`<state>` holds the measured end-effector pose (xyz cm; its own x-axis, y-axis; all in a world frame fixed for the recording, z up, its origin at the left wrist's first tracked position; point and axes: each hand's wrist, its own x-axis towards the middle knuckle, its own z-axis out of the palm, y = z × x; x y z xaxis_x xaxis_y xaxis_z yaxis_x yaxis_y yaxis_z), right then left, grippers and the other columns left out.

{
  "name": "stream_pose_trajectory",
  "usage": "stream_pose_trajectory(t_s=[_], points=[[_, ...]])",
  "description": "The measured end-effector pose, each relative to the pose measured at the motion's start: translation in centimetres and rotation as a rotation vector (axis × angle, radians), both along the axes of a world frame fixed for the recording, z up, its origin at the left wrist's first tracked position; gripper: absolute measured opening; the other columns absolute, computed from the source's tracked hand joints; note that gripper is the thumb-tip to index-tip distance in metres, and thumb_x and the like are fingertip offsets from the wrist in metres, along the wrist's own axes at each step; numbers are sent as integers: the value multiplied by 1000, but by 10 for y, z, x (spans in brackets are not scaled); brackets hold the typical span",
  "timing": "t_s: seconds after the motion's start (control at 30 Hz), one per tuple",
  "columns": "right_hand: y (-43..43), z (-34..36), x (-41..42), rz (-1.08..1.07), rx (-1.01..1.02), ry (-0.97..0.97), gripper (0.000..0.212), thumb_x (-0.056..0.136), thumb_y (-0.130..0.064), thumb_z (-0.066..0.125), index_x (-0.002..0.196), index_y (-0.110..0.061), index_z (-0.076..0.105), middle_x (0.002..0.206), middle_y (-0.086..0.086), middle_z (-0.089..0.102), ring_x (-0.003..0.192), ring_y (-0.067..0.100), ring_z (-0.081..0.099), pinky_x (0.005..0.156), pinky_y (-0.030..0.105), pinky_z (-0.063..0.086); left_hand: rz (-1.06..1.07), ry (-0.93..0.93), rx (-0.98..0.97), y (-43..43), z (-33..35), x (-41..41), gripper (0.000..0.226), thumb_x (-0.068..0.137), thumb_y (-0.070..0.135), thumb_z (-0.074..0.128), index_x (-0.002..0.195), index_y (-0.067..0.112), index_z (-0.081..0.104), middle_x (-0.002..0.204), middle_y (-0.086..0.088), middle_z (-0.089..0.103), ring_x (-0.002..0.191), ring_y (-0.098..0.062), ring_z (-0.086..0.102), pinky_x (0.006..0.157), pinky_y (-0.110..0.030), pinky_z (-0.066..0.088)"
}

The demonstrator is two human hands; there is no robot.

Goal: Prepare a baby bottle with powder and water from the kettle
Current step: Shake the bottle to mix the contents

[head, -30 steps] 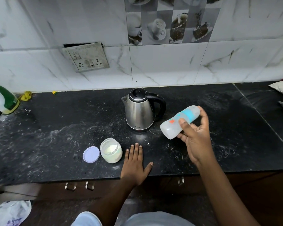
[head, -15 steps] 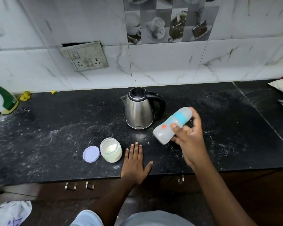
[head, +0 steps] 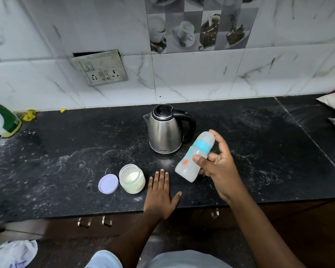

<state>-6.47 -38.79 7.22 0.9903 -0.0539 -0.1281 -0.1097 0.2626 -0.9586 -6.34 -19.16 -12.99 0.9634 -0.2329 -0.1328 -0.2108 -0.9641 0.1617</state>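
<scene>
Head view: right hand holds tilted baby bottle beside kettle.

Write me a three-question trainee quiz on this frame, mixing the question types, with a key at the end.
1. True or false: the round lilac plastic lid sits on the clear plastic jar of white powder.
2. Which of the hands holds the translucent baby bottle with the blue collar? A) left hand B) right hand C) both
3. Fill in: the stainless steel kettle with the black handle stands on the black stone countertop with its lid ____.

Key:
1. False; the lid lies on the counter left of the open jar.
2. B; the left hand rests flat on the counter.
3. Closed.
</scene>
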Motion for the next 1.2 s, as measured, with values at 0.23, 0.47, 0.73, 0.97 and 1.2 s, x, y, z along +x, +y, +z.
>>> stream_pose_trajectory(t_s=[0.23,0.47,0.73,0.97,1.2], points=[[-11,7,11,-256,154,-54,79,94,-5,71,155,-36,32,111,-1,79,111,25,74,83,46,63,-2,-2,-3,0,0,0,97,98,76,12,167,10,-2,176,-12,-8,162,-28,-14,131,-49,-7],[0,6,6,-117,104,-26,84,86,-8,77,154,-36,35,116,14,76,110,30,74,82,49,62,5,-1,-11,0,1,0,97,97,76,11,167,10,-3,176,-11,-10,162,-28,-16,130,-48,-10],[4,5,2,-37,99,-13,84,84,-7,77,152,-36,37,114,14,77,108,30,74,80,49,62,7,0,-17,0,-1,0,97,98,77,11,167,9,-2,176,-12,-8,162,-28,-14,128,-47,-13],[-7,5,9,-269,222,-30,77,93,-4,71,154,-36,35,116,5,76,113,27,73,83,47,62,7,-11,-24,1,-1,-1,99,96,79,2,167,9,0,176,-12,-8,162,-28,-14,129,-48,-10],[3,4,0,-30,112,13,84,84,-7,77,152,-36,38,116,15,76,111,33,73,81,49,63,4,-11,-14,0,-1,-1,98,97,79,4,167,10,-5,176,-11,-11,162,-27,-16,130,-47,-11]])
